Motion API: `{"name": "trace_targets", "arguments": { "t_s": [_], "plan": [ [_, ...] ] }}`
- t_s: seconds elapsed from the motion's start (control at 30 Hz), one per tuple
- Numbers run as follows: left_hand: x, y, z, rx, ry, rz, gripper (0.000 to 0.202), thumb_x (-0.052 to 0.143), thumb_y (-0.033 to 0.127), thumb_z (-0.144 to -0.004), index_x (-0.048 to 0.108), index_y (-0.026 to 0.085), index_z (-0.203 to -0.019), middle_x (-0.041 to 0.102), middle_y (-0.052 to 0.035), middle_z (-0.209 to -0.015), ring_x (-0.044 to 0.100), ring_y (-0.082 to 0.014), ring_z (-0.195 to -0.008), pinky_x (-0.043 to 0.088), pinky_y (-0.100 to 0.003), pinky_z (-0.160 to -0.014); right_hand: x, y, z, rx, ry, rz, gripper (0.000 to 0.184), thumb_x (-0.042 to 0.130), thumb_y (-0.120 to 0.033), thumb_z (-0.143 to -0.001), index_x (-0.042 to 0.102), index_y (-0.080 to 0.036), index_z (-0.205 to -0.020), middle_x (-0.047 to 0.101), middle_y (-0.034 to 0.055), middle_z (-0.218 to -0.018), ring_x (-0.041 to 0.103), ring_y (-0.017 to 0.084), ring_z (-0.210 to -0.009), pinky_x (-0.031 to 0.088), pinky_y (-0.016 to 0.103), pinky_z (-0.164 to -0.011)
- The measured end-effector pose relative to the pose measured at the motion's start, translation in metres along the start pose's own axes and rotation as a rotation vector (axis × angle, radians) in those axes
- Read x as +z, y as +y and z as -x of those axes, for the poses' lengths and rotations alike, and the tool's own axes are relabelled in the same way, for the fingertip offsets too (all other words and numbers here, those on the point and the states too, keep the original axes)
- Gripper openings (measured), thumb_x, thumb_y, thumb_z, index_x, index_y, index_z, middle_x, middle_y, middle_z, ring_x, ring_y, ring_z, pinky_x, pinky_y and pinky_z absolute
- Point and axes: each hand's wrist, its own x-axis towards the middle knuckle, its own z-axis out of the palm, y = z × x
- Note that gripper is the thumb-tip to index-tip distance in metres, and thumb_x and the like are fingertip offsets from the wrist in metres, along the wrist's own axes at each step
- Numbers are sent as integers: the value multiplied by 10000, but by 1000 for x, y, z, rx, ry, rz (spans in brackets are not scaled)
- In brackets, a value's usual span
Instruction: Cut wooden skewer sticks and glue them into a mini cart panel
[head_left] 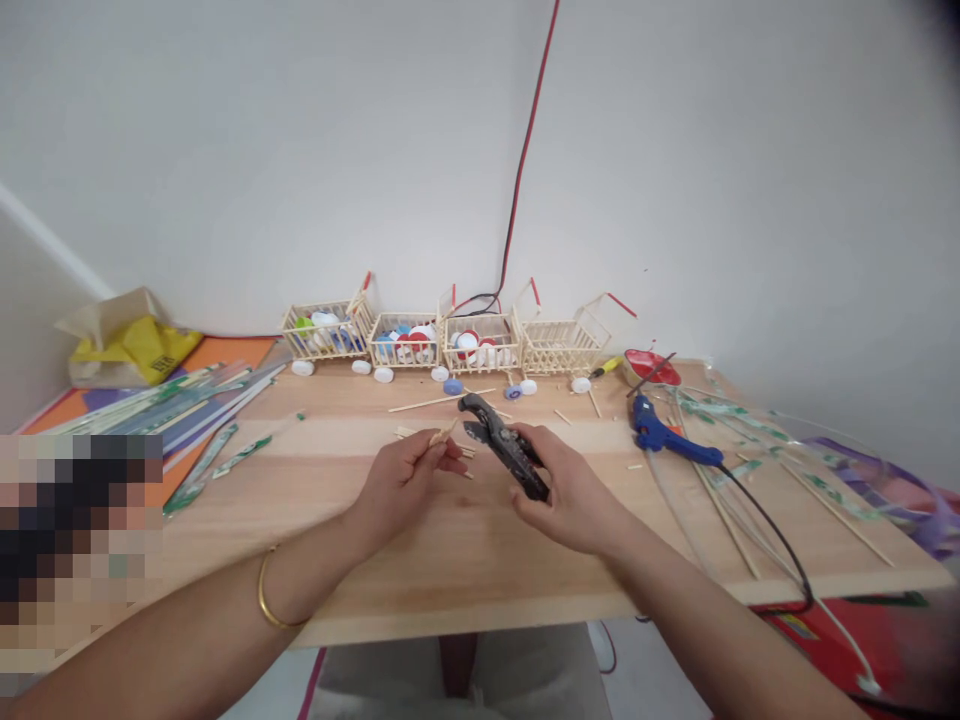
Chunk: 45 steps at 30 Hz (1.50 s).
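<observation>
Between the fingertips of my left hand [409, 475] is a short, thin wooden stick [444, 434], its tip pointing up and right. My right hand [566, 490] is wrapped round black pruning shears [514, 455], whose jaws point up and left, close to the stick but apart from it. The blades look parted. Several cut stick pieces [468, 452] lie on the wooden table [450, 580] just behind my left fingers. A longer stick [420, 404] rests farther back.
Several miniature stick-built shopping carts [566, 345] line the wall, some filled with bottle caps. At right are a blue glue gun [671, 437] with its cable, a red bowl [652, 370] and a yellow cutter [606, 367]. Plastic-wrapped sticks [202, 400] and a yellow bag [142, 350] lie left.
</observation>
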Motion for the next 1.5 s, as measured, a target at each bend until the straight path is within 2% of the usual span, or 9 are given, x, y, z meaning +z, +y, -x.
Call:
{"name": "trace_targets", "arguments": {
  "t_s": [0.2,0.43,0.6,0.8,1.07,1.23,1.5],
  "plan": [
    [-2,5,1,63,-29,-125,247,438,313,-875,656,197,-896,713,-39,-836,653,-190,-801,439,-259,-755,11,2,-6,-38,-18,28,571,554,-127,-634,447,-227,-1186,563,67,-1000,545,206,-908,444,319,-791],
    [-3,6,1,99,-6,-186,224,466,272,-849,680,212,-829,699,-38,-802,625,-201,-782,422,-259,-754,11,3,-5,-43,-34,98,539,551,-141,-636,471,-225,-1163,567,61,-944,555,193,-818,443,291,-704],
    [-5,0,1,168,-16,-278,245,419,211,-863,664,206,-850,682,-37,-804,617,-184,-767,417,-239,-715,12,5,-4,-57,-29,137,482,548,-164,-659,492,-203,-1136,584,53,-908,557,178,-784,439,281,-698],
    [-7,-1,1,183,4,-303,208,461,170,-830,662,209,-795,656,-34,-730,593,-180,-708,413,-237,-693,12,7,-5,-62,-49,146,420,550,-188,-673,510,-196,-1091,611,56,-928,575,189,-817,436,288,-726],
    [-6,2,0,194,-60,-337,224,428,205,-865,649,195,-831,695,-43,-817,630,-177,-791,422,-230,-723,10,7,-4,7,-142,325,186,516,-251,-719,511,-186,-893,624,42,-810,574,177,-711,364,244,-601],
    [-6,2,0,183,-113,-385,258,382,247,-896,629,185,-859,709,-27,-824,646,-162,-802,436,-240,-743,7,5,-5,8,-182,439,173,499,-315,-755,486,-190,-874,639,37,-787,586,173,-682,313,236,-570],
    [-3,0,-1,151,-145,-448,276,366,290,-903,612,177,-847,713,-22,-803,642,-162,-786,442,-247,-723,9,15,-5,-12,-269,499,234,477,-343,-770,472,-166,-923,657,65,-760,611,193,-669,325,246,-560]
  ]
}}
